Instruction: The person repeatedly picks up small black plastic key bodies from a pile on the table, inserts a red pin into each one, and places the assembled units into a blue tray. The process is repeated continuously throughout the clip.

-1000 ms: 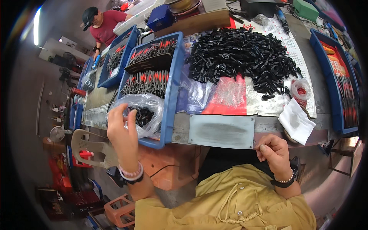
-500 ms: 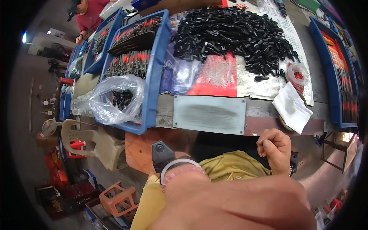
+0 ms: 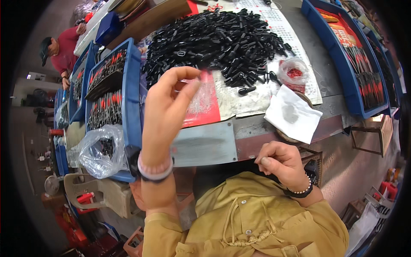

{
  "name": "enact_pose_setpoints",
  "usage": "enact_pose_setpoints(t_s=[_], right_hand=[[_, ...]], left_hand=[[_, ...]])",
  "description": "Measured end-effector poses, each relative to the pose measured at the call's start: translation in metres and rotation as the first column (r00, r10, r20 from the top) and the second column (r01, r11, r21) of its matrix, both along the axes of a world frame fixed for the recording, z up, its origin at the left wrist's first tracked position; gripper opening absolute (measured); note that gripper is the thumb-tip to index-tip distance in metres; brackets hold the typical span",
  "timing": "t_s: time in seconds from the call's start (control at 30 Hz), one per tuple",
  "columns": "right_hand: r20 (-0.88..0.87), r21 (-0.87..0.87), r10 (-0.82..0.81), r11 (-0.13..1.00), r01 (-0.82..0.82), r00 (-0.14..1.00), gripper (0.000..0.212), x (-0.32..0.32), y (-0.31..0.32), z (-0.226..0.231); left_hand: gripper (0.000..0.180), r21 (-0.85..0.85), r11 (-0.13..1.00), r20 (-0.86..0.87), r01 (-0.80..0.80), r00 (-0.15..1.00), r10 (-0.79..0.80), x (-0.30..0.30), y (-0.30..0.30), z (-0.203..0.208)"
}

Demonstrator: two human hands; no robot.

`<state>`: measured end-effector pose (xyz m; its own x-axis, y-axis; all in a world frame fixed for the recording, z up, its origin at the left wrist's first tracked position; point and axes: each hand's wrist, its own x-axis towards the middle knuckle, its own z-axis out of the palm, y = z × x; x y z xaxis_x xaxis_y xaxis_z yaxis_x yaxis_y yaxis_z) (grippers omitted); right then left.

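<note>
My left hand (image 3: pixel 168 105) is raised over the table's front part, before the pile of small black plastic pieces (image 3: pixel 214 43). Thumb and forefinger come together near a red sheet (image 3: pixel 204 103); whatever is pinched there is blurred and cannot be made out. Just off the table edge, my right hand (image 3: pixel 280 162) is curled closed, with its thumb against the forefinger, and its contents are hidden. It is nearest to a white cloth (image 3: pixel 295 113) lying on a round dark object. Behind the cloth sits a clear bag of tiny red pieces (image 3: pixel 294 75).
On the left, a blue tray (image 3: pixel 132 85) holds rows of dark pieces with red tips, and a clear plastic bag (image 3: pixel 100 152) at its near end. Another blue tray (image 3: pixel 338 55) stands right. A beige chair (image 3: pixel 98 192) is at left. A person in red (image 3: pixel 64 51) is beyond.
My left hand has swung up and away from close in front of the camera to above the table. My right hand stays curled near the edge. The whole view has shifted and tilted.
</note>
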<state>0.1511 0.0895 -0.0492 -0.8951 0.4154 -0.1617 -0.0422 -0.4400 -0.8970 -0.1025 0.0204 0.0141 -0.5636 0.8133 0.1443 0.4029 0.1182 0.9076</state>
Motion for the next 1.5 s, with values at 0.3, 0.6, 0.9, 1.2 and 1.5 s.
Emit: enact_pose_setpoints(t_s=[0.3,0.6,0.9,1.2,1.5], right_hand=[[0.047,0.041,0.016,0.999,-0.018,0.999,0.012,0.005,0.002,-0.004],[0.078,0.093,0.055,0.994,-0.062,0.995,0.011,0.005,-0.001,-0.001],[0.042,0.16,0.071,0.984,-0.077,0.997,0.01,-0.002,-0.007,0.0],[-0.053,0.061,-0.107,0.992,0.11,0.993,0.031,-0.024,-0.015,0.011],[-0.067,0.62,0.06,0.785,-0.005,0.996,0.011,-0.02,0.008,0.029]], left_hand=[[0.031,-0.214,0.916,-0.724,-0.34,0.685,0.085,-0.044,0.05,-0.079],[0.035,-0.239,0.924,-0.689,-0.297,0.723,0.055,-0.057,0.043,-0.095],[0.024,-0.081,0.993,0.266,-0.082,0.959,0.101,-0.009,-0.007,-0.047],[0.024,0.142,0.99,0.708,-0.019,0.701,-0.088,0.083,-0.066,-0.033],[0.025,0.148,0.98,0.53,0.136,0.825,-0.194,0.112,-0.068,-0.047]])
